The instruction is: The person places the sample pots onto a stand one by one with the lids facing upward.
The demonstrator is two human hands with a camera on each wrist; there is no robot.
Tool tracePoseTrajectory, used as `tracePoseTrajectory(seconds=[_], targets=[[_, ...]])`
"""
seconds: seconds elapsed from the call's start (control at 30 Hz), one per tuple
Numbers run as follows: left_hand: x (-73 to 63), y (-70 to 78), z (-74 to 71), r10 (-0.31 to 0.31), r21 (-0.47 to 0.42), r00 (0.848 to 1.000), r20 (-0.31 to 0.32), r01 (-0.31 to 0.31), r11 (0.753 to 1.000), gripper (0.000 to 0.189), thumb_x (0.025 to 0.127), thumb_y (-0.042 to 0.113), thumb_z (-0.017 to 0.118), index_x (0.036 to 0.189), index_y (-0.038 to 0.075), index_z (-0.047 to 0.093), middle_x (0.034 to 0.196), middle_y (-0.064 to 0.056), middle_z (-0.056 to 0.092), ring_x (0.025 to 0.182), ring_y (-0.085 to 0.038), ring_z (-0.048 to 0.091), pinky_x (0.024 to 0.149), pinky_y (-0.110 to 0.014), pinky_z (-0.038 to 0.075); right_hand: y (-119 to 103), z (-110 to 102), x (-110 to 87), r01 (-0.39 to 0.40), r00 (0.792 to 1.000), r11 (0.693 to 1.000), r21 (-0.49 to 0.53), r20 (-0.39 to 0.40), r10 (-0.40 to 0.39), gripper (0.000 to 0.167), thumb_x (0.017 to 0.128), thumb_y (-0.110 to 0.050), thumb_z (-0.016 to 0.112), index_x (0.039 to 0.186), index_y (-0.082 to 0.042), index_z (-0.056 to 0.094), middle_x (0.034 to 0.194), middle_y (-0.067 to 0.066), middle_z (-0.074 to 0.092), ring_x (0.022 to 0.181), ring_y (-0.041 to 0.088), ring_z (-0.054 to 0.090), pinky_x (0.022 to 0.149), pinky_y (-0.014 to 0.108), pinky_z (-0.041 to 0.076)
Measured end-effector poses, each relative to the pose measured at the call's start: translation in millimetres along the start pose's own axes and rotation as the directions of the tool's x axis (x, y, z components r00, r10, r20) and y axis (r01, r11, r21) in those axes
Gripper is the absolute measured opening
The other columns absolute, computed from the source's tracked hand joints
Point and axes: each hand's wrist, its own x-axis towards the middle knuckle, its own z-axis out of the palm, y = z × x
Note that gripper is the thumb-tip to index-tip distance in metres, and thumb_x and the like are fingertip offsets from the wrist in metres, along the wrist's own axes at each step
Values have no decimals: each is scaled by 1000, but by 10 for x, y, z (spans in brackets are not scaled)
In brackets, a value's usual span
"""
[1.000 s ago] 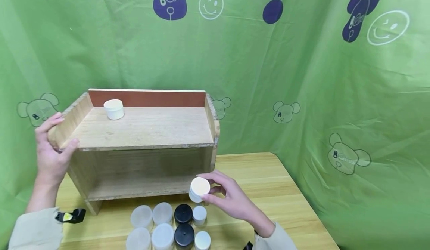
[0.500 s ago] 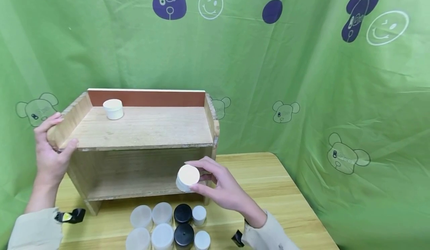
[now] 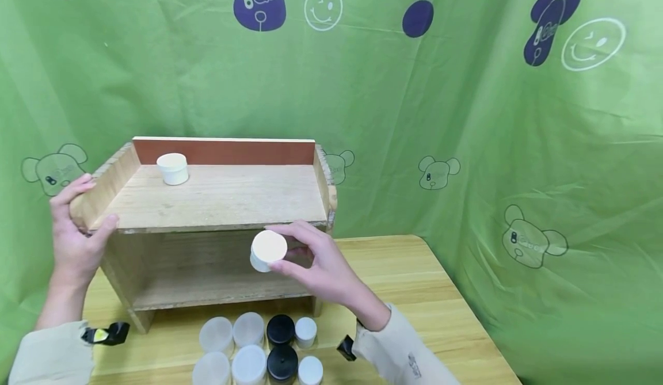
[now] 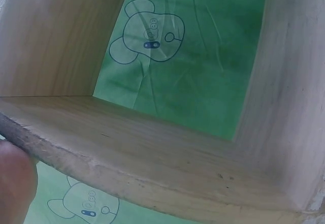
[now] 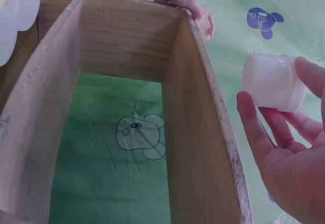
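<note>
A small wooden two-tier shelf (image 3: 217,198) stands on the table. My left hand (image 3: 77,247) grips its left side panel, thumb at the top board's front corner; one fingertip (image 4: 16,181) shows against the panel edge in the left wrist view. In front of the shelf, my right hand (image 3: 326,267) holds a round white lidded jar (image 3: 267,249) between thumb and fingers. The right wrist view shows that jar (image 5: 269,82) outside the top board's front edge. Another white jar (image 3: 173,170) sits at the back left of the top board, apart from both hands.
Before the shelf, several jars stand in two rows on the wooden table (image 3: 399,293): frosted ones (image 3: 216,334), black-lidded ones (image 3: 282,363) and small white ones (image 3: 311,370). A green printed curtain (image 3: 373,114) hangs behind and to the right.
My right hand has lifted the white jar up and to the left, from above the table jars to just below the top board's front edge. The left hand keeps its grip.
</note>
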Motion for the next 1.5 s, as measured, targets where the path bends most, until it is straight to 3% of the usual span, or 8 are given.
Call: tracePoseTrajectory(seconds=[0.33, 0.7, 0.97, 1.17, 1.27, 1.5], targets=[[-1, -2, 4, 17, -42, 1000, 3, -17, 999, 70, 75, -10, 65, 140, -9, 40, 154, -5, 50, 135, -16, 47, 106, -21, 44, -63, 94, 335, 35, 999, 999, 12, -6, -35, 47, 90, -6, 78, 135, -5, 65, 117, 11, 67, 109, 15, 64, 92, 29, 63], [5, 24, 6, -11, -30, 1000, -1, 11, 1000, 70, 76, -9, 66, 141, -8, 40, 155, -7, 47, 129, -16, 49, 93, -20, 48, -118, 204, 693, 18, 1000, 999, 30, -17, -18, 46, 92, -7, 75, 137, -4, 63, 121, 12, 66, 110, 20, 67, 91, 27, 62], [-12, 16, -1, -14, 4, 1000, 5, 14, 1000, 69, 77, -7, 66, 141, -7, 40, 156, -6, 47, 134, -16, 47, 101, -21, 47, -86, 290, 927, -24, 999, 999, 29, -36, 25, 49, 92, -10, 76, 139, -5, 63, 123, 12, 66, 105, 22, 69, 89, 23, 62], [5, 15, -16, -11, -2, 1000, -3, 11, 1000, 70, 76, -8, 67, 141, -7, 41, 156, -7, 47, 132, -16, 48, 97, -20, 48, -58, 379, 1109, -18, 999, 1000, -12, -44, 17, 46, 93, -14, 76, 136, -6, 65, 126, 10, 68, 105, 19, 68, 88, 20, 60], [-3, 25, -22, -13, 13, 1000, 2, 13, 1000, 69, 77, -7, 67, 141, -8, 40, 156, -6, 47, 134, -16, 47, 101, -20, 48, -59, 436, 1180, -19, 999, 999, -28, -38, 18, 46, 93, -15, 76, 136, -6, 64, 126, 10, 68, 105, 20, 68, 88, 19, 60], [-7, 29, -2, -10, 2, 1000, -2, 10, 1000, 70, 76, -7, 67, 141, -7, 41, 155, -5, 48, 135, -16, 47, 105, -21, 47, -67, 562, 1325, -33, 999, 997, -73, -40, 30, 47, 93, -18, 77, 138, -8, 64, 121, 7, 69, 102, 13, 68, 87, 16, 59]])
